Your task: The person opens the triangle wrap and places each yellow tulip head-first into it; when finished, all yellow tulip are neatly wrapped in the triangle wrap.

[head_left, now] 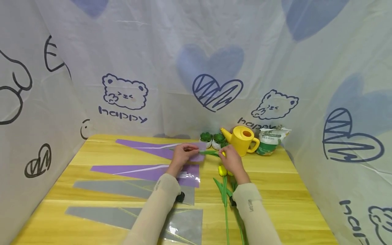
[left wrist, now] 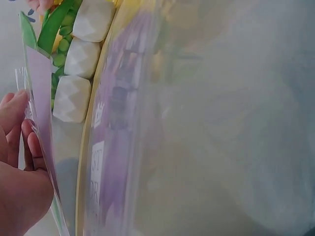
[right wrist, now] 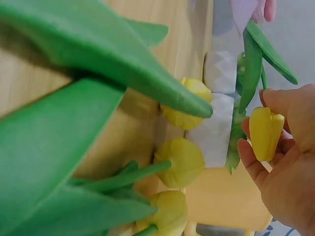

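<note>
My left hand pinches the edge of a purple flower sleeve at its wide end, with the thumb on the clear film in the left wrist view. In my right hand is a yellow tulip, held by the stem just below its bloom. Its green leaves point toward the left hand, and the stem end runs into the sleeve's mouth. More yellow tulips lie below the right hand, their stems toward the front; the right forearm partly hides them.
Another purple sleeve and two grey sleeves lie in rows under the left forearm. Behind the hands stand small succulents in white pots, a yellow watering can and a green-and-white bag. Printed cloth surrounds the wooden table.
</note>
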Available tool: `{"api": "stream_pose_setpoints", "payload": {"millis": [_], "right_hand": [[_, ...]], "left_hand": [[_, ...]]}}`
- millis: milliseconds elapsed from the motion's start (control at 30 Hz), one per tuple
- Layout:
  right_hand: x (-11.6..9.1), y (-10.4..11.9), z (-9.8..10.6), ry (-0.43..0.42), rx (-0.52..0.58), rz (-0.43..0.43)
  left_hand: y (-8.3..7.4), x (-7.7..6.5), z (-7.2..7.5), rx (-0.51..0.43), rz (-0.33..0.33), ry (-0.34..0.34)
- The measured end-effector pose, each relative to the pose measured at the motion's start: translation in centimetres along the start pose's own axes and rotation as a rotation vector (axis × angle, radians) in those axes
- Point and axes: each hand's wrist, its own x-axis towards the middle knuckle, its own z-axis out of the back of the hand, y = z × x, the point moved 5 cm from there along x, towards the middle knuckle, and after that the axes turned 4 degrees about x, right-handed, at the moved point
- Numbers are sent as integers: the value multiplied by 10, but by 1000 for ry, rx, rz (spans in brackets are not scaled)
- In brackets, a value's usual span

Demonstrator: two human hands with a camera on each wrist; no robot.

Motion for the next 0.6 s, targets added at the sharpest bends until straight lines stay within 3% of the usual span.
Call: {"api": "stream_pose_setpoints", "payload": {"millis": [600], "right_hand": [[6,16,-9,37,-30,7]], "left_hand": [[-3,-3,-3,-2,-46,27]]}}
